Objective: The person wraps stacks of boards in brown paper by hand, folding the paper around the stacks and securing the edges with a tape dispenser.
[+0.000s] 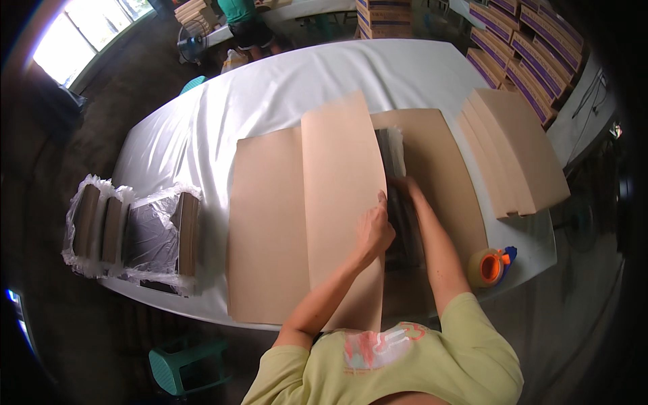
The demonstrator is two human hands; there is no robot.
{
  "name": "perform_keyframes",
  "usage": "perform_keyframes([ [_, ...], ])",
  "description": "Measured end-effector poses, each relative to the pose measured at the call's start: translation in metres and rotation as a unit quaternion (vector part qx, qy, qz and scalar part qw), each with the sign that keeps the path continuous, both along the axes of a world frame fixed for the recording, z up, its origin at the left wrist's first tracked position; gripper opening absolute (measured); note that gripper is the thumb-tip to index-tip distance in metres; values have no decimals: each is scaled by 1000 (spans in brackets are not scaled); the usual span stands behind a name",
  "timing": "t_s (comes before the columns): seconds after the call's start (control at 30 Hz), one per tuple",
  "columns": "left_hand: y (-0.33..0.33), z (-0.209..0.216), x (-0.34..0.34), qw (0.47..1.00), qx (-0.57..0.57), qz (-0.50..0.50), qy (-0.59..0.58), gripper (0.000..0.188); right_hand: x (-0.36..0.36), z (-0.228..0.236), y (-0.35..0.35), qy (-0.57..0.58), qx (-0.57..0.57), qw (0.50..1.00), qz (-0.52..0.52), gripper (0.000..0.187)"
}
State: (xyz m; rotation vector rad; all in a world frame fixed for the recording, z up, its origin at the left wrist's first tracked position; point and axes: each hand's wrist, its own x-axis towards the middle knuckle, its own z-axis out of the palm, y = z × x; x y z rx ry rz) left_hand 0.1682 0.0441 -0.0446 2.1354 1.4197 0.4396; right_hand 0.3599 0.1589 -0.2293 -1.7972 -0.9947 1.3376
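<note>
Left hand (pixel 376 231) probably steadies cardboard (pixel 266 229) at the table's (pixel 169 155) near edge, letting right hand (pixel 405 186) access the pack (pixel 403 236); finger closure cannot be told.

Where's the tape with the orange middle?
In the head view, the tape roll is right of centre, by the near edge of the white-covered table. It's just right of the person's right forearm, below the cardboard stack.

Stacked cartons (pixel 530 47), shirt (pixel 388 358) bear print; none legible.
</note>
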Motion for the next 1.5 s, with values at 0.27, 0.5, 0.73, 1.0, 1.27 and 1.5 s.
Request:
perform_keyframes([
  [0.27,4,2,-1,999,-36,21,0,71,-18,81,-26,38,-12,999,12,71],
  [0.5,8,10,0,1000,-18,-18,-17,72,-1,77,-30,11,6,1000,22,66],
  [0.73,5,-35,23,999,-35,-21,33,70,-3,40,-12,-157,14,987,44,76],
  [1.0,3,-33,28,995,-77,-42,54,66,-15,87,-32,-122,-14,992,-34,85],
  [1.27,0,-35,26,996,-42,-68,26,64,-16,100,-30,37,-58,998,15,71],
  [1.5,-20,-68,-145,930,-12,345,-125,44,-14,90,-32,15,-20,999,27,72],
])
